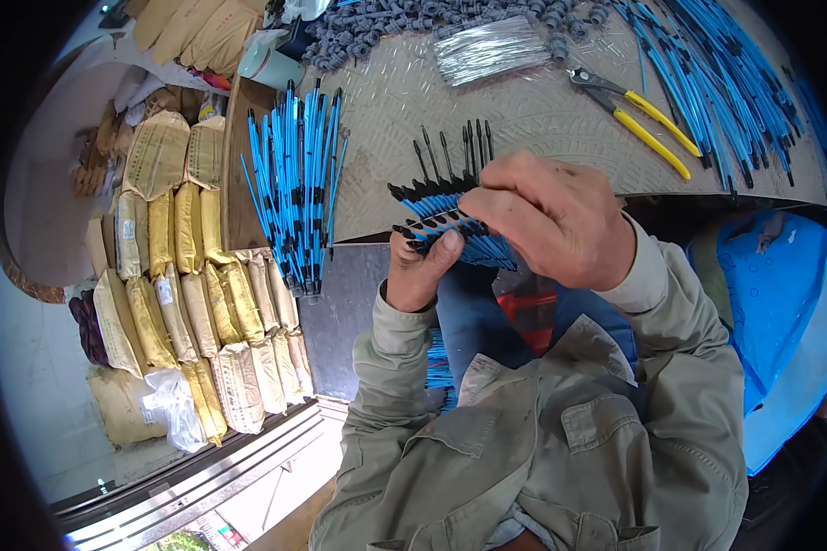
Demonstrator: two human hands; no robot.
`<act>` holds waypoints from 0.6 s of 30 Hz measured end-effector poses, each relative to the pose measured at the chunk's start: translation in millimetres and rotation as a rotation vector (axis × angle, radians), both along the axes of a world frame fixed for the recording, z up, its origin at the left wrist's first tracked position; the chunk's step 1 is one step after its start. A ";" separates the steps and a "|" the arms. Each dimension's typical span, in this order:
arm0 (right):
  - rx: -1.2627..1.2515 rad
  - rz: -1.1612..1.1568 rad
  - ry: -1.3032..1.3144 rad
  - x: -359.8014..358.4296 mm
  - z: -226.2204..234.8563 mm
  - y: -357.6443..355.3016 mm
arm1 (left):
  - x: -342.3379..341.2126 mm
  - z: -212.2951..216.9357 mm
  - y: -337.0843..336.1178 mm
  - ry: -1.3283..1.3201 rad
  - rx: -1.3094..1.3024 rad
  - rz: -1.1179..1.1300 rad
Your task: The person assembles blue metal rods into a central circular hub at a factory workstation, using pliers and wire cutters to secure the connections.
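In front of my chest my left hand (420, 275) is closed round a bundle of thin blue rods (436, 204) with black ends. Its thumb presses against the near side of the bundle. Several thin black tips stand up beyond it, over the table edge. My right hand (560, 220) is closed in a pinch at the bundle's right side, its thumb and forefinger touching the row of black ends. What sits between those fingertips is hidden. More blue rods (441, 363) show low down, beside my left sleeve.
On the table (386, 129) lie a blue rod bundle (294, 184) overhanging at left, yellow-handled pliers (639, 119), silver wire pieces (492, 50), grey plastic fittings (377, 37) and more blue rods (717, 83). A pale cup (271, 66) stands far left. Brown packages (188, 303) cover the left side.
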State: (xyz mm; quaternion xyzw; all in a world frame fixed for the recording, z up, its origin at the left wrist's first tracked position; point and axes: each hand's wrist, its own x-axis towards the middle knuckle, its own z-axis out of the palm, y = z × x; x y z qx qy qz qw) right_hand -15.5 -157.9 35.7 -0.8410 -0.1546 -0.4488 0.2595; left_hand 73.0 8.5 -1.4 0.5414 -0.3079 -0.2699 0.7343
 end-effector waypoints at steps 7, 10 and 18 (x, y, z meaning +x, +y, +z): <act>0.001 -0.076 0.018 -6.7 2.7 7.2 | 2.0 -6.6 7.9 0.024 0.036 0.038; -0.004 -0.083 0.024 -7.7 0.2 8.3 | 2.8 -6.5 9.3 0.042 0.037 0.033; -0.014 -0.008 -0.019 -1.6 3.0 7.2 | 3.7 -9.0 12.1 0.062 -0.010 -0.002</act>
